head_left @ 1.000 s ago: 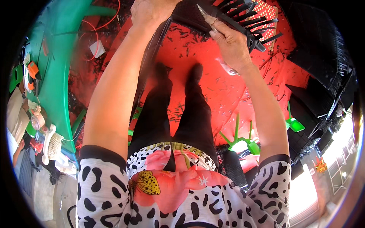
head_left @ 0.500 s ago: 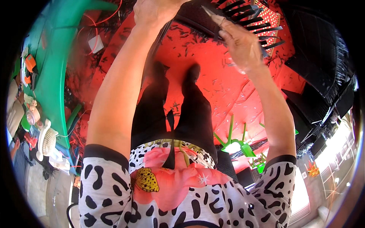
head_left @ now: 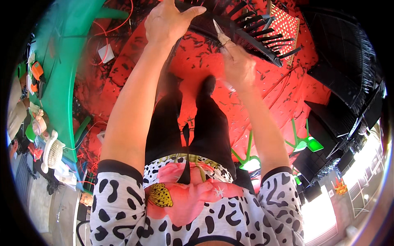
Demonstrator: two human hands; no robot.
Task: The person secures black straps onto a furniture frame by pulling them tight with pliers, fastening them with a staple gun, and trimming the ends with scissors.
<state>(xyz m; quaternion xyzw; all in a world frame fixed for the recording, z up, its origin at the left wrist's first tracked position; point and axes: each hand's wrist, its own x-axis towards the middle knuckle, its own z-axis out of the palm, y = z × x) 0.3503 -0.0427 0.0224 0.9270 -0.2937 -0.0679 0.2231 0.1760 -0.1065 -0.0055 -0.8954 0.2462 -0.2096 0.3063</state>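
A black woven panel (head_left: 246, 39) with loose strip ends sticking out along its far right side slants across the top. My left hand (head_left: 166, 24) is at its left end, thumb stretched out over the panel's edge and apart from the fingers, which the top of the picture partly cuts off. My right hand (head_left: 239, 67) is closed round a tool with a pointed metal blade (head_left: 217, 27), just in front of the panel's near edge. The blade tip points up and left, toward the panel. My fingers hide the tool's handle, so its exact kind is unclear.
Black strip scraps lie strewn over the red floor covering (head_left: 193, 51). A green table (head_left: 61, 94) stands left, with a white fan-like object (head_left: 52, 151) beyond. Stacked black woven pieces (head_left: 340, 78) are at right, near green plastic legs (head_left: 249, 158). A dotted-pattern panel (head_left: 285, 30) lies behind.
My right hand has moved left and slightly down with the pointed tool, away from the strip ends. The left hand has shifted slightly down, its thumb now plainly visible.
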